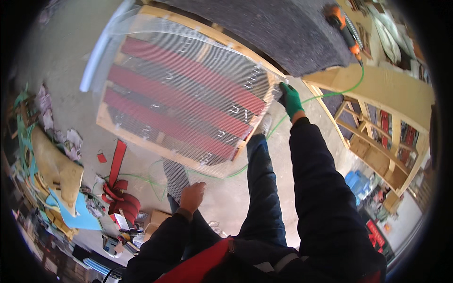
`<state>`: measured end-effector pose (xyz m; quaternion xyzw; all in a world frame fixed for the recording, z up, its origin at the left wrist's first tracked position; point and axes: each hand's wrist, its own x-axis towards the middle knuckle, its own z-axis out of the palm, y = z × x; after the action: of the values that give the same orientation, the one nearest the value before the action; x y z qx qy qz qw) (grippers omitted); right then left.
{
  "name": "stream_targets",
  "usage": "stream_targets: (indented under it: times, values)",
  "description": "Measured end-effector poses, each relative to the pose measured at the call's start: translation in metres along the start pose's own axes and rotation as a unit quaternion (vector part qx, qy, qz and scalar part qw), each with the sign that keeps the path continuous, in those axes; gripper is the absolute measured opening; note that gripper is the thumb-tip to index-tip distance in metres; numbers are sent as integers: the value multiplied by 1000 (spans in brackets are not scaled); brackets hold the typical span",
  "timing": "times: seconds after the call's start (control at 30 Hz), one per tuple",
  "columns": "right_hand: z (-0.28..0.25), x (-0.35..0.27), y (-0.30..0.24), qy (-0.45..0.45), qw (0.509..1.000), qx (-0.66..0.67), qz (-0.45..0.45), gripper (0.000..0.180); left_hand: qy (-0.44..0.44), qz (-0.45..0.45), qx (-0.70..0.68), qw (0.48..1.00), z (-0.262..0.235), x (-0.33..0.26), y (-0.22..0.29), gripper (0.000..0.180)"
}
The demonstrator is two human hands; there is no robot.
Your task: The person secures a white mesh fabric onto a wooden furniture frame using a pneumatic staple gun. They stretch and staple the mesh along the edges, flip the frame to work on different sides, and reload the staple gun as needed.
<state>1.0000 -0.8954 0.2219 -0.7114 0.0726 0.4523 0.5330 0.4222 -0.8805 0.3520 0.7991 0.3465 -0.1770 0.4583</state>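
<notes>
Ahead of left hand (192, 197) and nearer right hand (291, 99), mesh (181, 101) overlay the frame (210, 34); neither grip could be determined.

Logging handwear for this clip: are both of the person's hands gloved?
No, the right hand wears a green glove, but the left hand is bare.

We see a grey floor (61, 61), a surface (292, 35) covered in dark grey fabric, a pale wooden furniture frame (389, 87) rightward, and fabric scraps (73, 144) near a blue sheet (85, 221) leftward.
</notes>
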Motion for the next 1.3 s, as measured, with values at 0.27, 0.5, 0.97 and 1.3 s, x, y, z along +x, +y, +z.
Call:
stream_targets:
  times: [0.27,0.5,0.97,1.3]
  values:
    - [-28,61,49,22,999,30,13,26,-155,-69,121,978,112,78,-9,52]
    - [-89,103,116,248,956,-152,36,53,-277,-81,46,956,117,110,-21,68]
    - [215,-10,-221,27,754,-315,-575,53,206,-81,57,974,-292,303,-191,34]
    - [316,140,-389,148,440,-612,-641,51,398,-136,-1,907,-454,468,-330,50]
